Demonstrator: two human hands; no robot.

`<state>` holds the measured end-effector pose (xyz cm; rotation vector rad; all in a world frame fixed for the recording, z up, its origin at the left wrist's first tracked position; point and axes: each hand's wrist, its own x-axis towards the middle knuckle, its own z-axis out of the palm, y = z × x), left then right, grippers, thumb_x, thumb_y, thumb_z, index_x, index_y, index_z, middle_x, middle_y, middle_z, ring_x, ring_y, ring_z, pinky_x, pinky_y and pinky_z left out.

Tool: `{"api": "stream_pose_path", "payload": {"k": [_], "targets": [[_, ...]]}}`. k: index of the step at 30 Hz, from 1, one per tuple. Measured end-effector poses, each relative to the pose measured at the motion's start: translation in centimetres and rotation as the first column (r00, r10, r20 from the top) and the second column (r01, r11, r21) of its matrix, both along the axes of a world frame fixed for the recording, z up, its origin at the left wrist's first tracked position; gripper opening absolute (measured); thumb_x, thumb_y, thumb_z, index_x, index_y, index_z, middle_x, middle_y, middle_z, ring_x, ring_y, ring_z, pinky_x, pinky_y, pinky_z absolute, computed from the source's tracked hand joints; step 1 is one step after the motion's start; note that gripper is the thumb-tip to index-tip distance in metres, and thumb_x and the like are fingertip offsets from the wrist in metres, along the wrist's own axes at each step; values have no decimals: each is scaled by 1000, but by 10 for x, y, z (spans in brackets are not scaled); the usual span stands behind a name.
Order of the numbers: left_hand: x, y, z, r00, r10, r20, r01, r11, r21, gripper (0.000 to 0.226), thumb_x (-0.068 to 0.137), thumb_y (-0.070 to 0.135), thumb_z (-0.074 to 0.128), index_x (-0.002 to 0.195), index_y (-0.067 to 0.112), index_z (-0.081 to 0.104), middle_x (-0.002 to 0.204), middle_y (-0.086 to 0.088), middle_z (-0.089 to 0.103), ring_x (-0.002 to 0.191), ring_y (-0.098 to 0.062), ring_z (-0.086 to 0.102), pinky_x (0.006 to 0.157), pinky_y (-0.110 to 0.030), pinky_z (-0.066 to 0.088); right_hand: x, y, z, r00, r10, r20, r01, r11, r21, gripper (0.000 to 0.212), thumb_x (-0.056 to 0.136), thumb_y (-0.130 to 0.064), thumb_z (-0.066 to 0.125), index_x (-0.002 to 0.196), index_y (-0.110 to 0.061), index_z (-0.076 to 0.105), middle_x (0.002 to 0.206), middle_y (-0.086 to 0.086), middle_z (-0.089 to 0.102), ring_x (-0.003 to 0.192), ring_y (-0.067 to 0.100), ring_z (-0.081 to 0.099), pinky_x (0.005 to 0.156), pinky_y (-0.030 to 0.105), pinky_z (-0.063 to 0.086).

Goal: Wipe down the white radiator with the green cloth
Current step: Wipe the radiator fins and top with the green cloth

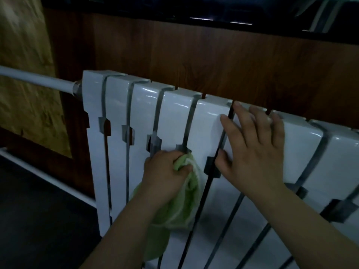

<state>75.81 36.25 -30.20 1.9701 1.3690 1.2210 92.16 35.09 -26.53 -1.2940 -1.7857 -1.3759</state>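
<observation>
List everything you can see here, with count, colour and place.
radiator: one, white, centre, against the wall panel
cloth: one, green, bunched against the radiator's front
upper pipe: one, white, joins the radiator's top left
lower pipe: one, white, low on the left
wall panel: one, brown wood, behind the radiator
yellowish surface: one, far left, too blurred to identify
left hand: grips the cloth
right hand: flat on the radiator's upper front, fingers spread
</observation>
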Motion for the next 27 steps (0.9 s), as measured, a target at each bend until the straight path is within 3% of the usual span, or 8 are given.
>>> {"api": "stream_pose_path", "payload": {"k": [3,6,10,13,16,20,23,27], "targets": [[9,-6,2,945,44,325,0,991,-135,26,92,11,51,71,26,57,73,13,54,69,-2,51,66,-11,41,-1,2,1,1000,-2,-3,2,1000,10,53,74,-30,48,122,-8,46,130,20,51,120,34,34,104,52,18],[35,-13,1,674,170,719,-2,974,-228,31,92,12,52,70,35,53,73,14,56,70,-1,54,66,-10,45,0,2,1,1000,18,-16,-18,1000,7,52,75,-30,48,122,-9,47,130,20,52,120,33,34,104,51,19],[56,-18,-6,552,212,807,-32,972,-234,24,91,14,53,84,37,55,85,17,57,83,-2,56,86,-23,46,0,-1,1,999,30,-24,-30,1000,1,51,76,-31,47,123,-9,46,131,20,51,121,33,34,104,50,18],[29,-6,-23,818,30,574,-11,999,-36,22,92,15,53,99,36,57,90,15,55,86,1,53,85,-10,43,-2,0,1,999,37,-31,-37,999,3,54,73,-30,48,122,-9,47,132,18,47,121,33,34,105,49,17],[-7,14,-33,994,-107,4,99,928,358,33,78,17,53,108,27,61,88,5,60,84,-4,49,75,-5,40,-1,1,0,1000,16,-8,-16,1000,10,55,72,-29,49,123,-8,47,133,17,42,121,34,33,104,50,18],[-23,22,-21,855,174,-489,243,698,673,46,44,3,78,89,2,71,73,-9,70,79,-18,46,52,-26,52,2,2,-1,1000,6,20,-6,1000,19,55,75,-29,49,125,-7,45,134,18,40,122,35,32,105,50,18],[-34,20,-1,820,270,-505,220,665,714,79,24,8,87,99,3,61,75,-11,70,65,-25,64,53,-32,54,0,2,0,1000,0,10,0,1000,22,55,74,-29,50,124,-7,46,132,21,47,121,35,33,104,50,18],[-26,19,-15,775,342,-531,243,615,750,36,52,2,69,89,1,72,81,-11,71,78,-26,54,53,-28,51,0,0,0,1000,12,-17,-12,1000,-7,55,75,-30,48,125,-9,45,134,19,45,123,35,31,106,49,15]]}}
